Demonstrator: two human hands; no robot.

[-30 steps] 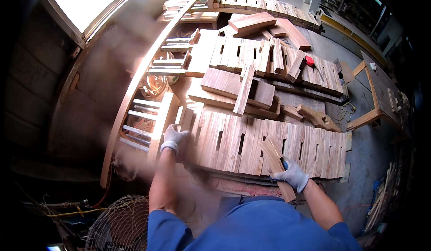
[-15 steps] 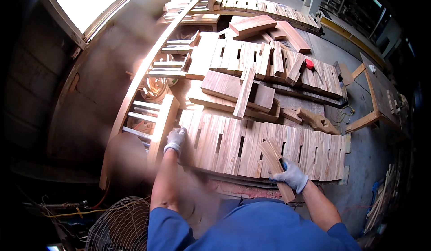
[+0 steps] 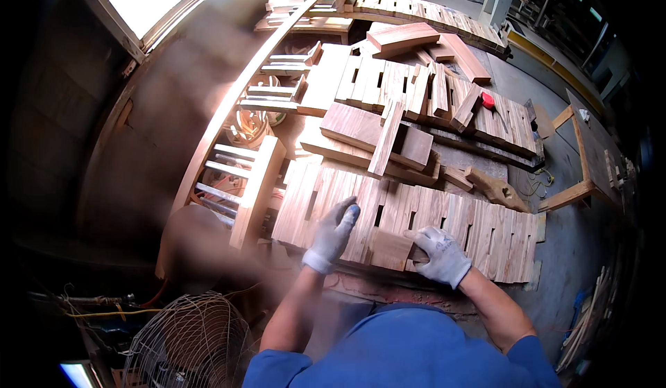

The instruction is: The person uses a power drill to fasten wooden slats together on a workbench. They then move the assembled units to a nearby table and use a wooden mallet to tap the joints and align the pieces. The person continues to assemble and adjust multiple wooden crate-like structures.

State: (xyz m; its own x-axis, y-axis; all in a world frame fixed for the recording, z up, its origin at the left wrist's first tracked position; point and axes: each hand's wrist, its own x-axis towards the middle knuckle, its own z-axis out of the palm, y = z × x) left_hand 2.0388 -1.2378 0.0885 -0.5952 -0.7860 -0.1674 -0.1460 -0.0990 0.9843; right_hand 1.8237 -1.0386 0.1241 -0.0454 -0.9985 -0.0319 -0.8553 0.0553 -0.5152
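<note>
Left hand [image 3: 333, 234] shifted inward since 1 s ago, now pressed flat, fingers spread, on the slat panel [image 3: 416, 221]. Right hand [image 3: 440, 253] closed around a short wood block [image 3: 390, 244], now lying across the panel's near edge rather than angled off it. Suggests positioning under way. No containers visible; loose offcuts [image 3: 485, 183] stacked beyond.

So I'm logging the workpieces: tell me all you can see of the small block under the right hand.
The block is a short, flat piece of reddish-brown wood, roughly rectangular, unpainted. It lies flat on the near edge of the row of slats, its long side running along the row. The gloved right hand grips its right end; the gloved left hand rests on the slats just left of it, apart from it.
</note>
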